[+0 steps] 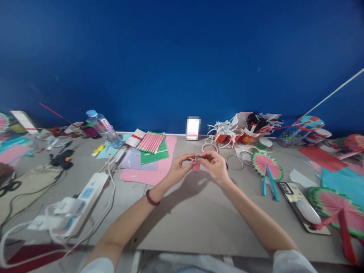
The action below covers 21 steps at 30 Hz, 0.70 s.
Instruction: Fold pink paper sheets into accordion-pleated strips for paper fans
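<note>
Lg flat grey table [170, 227] w/ big pink paper sheet [136, 178], back L. On R: round pink-and-green pleated paper fan w/ red handles [328, 201], plus smaller pink-and-green paper fan w/ 2 blue handles [266, 167]; both look done. Pink-and-green pleated paper [151, 142] back L, not fanned out. L hand [183, 167] & R hand [213, 165] pinch small pink-and-green paper strip [196, 166] btwn fingertips, above table mid; prob. part-done: narrow, no handles seen.

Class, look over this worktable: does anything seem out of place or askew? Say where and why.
At the right, a white object, apparently a computer mouse, rests on a phone, an unusual surface for one.
</note>
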Tool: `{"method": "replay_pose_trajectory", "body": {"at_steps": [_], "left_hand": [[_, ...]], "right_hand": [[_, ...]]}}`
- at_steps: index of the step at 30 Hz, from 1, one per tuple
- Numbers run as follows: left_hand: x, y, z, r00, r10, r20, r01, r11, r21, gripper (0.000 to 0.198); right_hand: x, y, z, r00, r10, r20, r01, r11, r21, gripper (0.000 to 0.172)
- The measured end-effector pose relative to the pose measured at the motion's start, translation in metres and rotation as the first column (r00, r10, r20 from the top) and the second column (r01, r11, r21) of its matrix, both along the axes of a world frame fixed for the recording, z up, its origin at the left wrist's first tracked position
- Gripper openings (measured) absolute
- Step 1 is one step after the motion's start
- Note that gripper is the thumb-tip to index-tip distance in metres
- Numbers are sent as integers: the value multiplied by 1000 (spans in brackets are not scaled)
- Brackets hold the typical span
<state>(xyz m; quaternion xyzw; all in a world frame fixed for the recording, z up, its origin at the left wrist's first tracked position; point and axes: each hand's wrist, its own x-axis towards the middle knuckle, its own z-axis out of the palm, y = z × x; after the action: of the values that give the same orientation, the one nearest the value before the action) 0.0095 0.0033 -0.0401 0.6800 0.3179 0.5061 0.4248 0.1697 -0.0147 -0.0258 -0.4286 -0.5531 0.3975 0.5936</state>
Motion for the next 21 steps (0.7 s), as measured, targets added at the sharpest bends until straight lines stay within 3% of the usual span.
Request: {"method": "replay_pose_trajectory", "body": {"at_steps": [9, 21], "left_hand": [[0, -13, 12, 993, 114, 12, -114, 983, 143, 15], [-2, -16, 14, 976, 211, -58, -180, 926, 332, 20]], "right_hand": [[-3, -6, 2, 991, -52, 123, 23, 974, 225, 14], [-4, -16, 14, 940, -130, 317, 49, 967, 250, 13]]}}
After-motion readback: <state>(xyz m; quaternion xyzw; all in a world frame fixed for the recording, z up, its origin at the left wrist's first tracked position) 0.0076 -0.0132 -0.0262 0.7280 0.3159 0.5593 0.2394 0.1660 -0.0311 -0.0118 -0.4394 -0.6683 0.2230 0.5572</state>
